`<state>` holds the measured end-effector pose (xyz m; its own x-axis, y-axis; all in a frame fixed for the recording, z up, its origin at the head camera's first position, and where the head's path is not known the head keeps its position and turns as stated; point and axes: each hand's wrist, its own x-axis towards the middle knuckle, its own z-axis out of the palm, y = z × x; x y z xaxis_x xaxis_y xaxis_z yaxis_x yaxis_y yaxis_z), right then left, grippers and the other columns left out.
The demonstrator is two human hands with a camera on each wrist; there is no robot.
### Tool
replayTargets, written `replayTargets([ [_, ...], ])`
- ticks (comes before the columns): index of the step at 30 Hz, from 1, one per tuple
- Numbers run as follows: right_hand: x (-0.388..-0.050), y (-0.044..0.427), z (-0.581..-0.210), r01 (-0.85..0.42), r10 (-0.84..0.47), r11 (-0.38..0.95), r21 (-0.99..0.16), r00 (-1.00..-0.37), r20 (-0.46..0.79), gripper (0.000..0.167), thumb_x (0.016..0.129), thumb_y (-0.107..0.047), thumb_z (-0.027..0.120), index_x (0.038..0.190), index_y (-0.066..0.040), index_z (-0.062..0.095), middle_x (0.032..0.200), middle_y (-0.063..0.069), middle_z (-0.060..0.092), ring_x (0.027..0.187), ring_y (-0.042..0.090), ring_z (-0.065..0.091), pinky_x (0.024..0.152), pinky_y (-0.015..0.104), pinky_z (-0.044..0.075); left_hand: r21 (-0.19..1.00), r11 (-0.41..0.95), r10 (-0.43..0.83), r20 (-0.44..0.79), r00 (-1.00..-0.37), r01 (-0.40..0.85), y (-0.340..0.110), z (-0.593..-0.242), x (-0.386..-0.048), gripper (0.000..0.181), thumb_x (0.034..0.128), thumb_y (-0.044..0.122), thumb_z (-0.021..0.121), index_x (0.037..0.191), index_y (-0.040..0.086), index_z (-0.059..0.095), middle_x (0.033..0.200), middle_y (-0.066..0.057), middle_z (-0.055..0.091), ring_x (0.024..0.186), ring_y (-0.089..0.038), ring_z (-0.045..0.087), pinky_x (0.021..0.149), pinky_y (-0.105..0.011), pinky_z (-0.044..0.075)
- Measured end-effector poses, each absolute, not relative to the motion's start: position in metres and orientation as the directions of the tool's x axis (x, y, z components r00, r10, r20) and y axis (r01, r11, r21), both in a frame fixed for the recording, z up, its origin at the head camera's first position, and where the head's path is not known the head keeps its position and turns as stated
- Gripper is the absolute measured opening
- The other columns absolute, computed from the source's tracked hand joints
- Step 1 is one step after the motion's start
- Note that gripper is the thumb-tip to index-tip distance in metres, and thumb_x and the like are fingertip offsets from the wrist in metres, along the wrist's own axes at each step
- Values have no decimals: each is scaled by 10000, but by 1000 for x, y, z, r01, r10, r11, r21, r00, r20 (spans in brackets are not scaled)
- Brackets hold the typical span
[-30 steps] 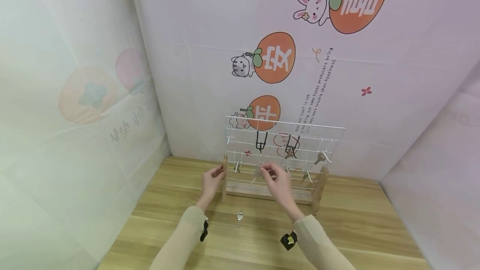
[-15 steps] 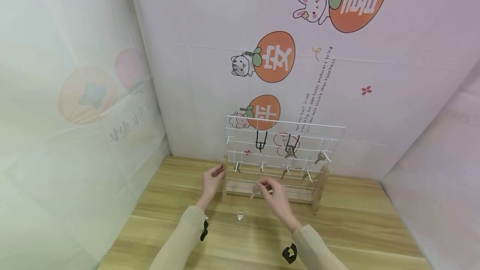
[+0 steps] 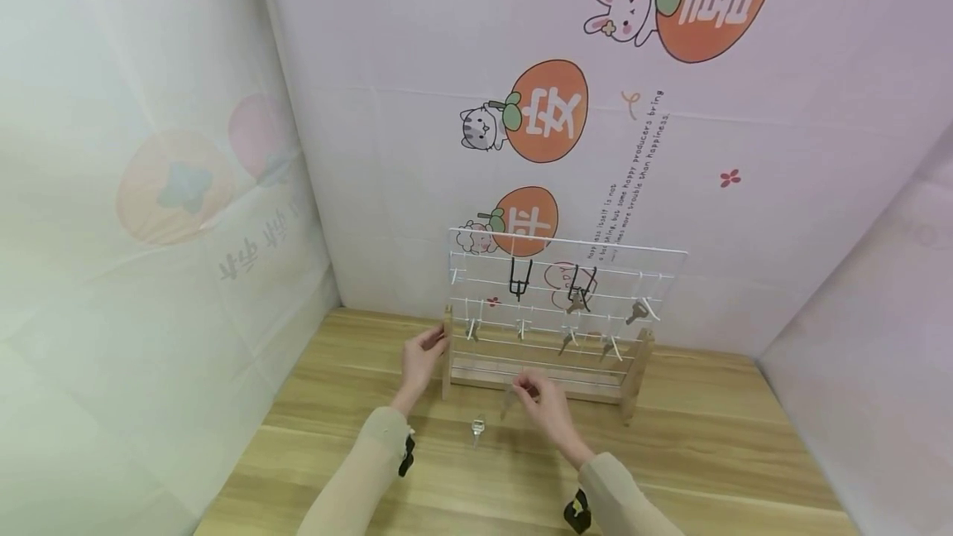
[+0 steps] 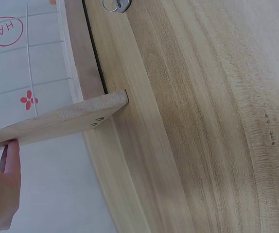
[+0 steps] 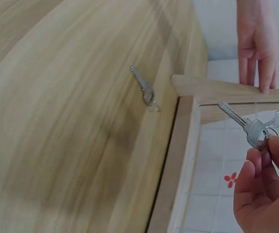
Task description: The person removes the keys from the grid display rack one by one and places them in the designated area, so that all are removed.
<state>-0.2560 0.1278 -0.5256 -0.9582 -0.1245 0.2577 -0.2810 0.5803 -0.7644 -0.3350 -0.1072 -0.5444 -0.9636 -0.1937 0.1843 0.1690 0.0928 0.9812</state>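
In the head view my right hand (image 3: 545, 406) is in front of the wire rack (image 3: 554, 246), low down near its base. The right wrist view shows thumb and finger pinching the small ring of a silver key (image 5: 257, 133), its blade pointing away from the fingers. My left hand (image 3: 420, 366) grips the rack's wooden side post (image 4: 57, 121) at the left end. A second key (image 3: 478, 428) with a ring lies on the table in front of the rack, between both forearms.
Several keys hang on the rack's hooks, among them a key (image 3: 638, 312) at upper right and one (image 3: 577, 301) on a black hook. Another black hook (image 3: 519, 279) is further left. The wooden table (image 3: 707, 453) meets printed cloth walls (image 3: 387, 155) behind and at the sides.
My right hand has come down and away from the middle hooks towards the table, carrying the key. The left hand stays on the post, and the key on the table has not moved.
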Motion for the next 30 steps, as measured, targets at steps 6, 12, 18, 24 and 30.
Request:
replayTargets([
  [6,-261,130,-537,-278,-146,566,-776,-960,238,51,921,-39,663,876,-37,687,818,78,703,696,26,556,601,137,493,981,89,-194,188,-963,174,-107,-544,-335,332,902,-3,677,1227,-56,637,1232,-264,665,1126,-395,673,884,-293,626],
  [12,-264,131,-550,-288,-182,583,-760,-958,223,44,922,-20,647,903,-7,684,816,52,695,707,29,557,601,136,494,980,73,-195,195,-961,184,-107,-544,-335,336,898,0,687,1223,-66,637,1231,-273,662,1135,-409,665,899,-303,620],
  [18,-268,132,-561,-298,-231,569,-767,-952,199,61,914,-8,633,914,9,692,836,82,708,721,56,575,605,143,512,980,66,-191,197,-962,188,-108,-545,-336,346,902,23,691,1234,-54,634,1241,-271,656,1143,-415,659,914,-336,615],
  [24,-271,130,-570,-277,-257,573,-771,-954,152,75,916,-19,634,940,34,680,837,96,707,697,52,564,577,135,495,981,82,-197,191,-962,178,-108,-544,-336,339,896,7,688,1228,-45,640,1232,-260,665,1119,-383,679,882,-283,624],
  [30,-272,128,-577,-269,-281,594,-758,-953,118,76,918,-54,647,941,11,682,820,60,692,683,43,537,555,142,478,983,76,-193,180,-965,168,-108,-545,-335,344,893,-3,683,1232,-39,638,1239,-254,666,1120,-377,679,879,-268,625],
])
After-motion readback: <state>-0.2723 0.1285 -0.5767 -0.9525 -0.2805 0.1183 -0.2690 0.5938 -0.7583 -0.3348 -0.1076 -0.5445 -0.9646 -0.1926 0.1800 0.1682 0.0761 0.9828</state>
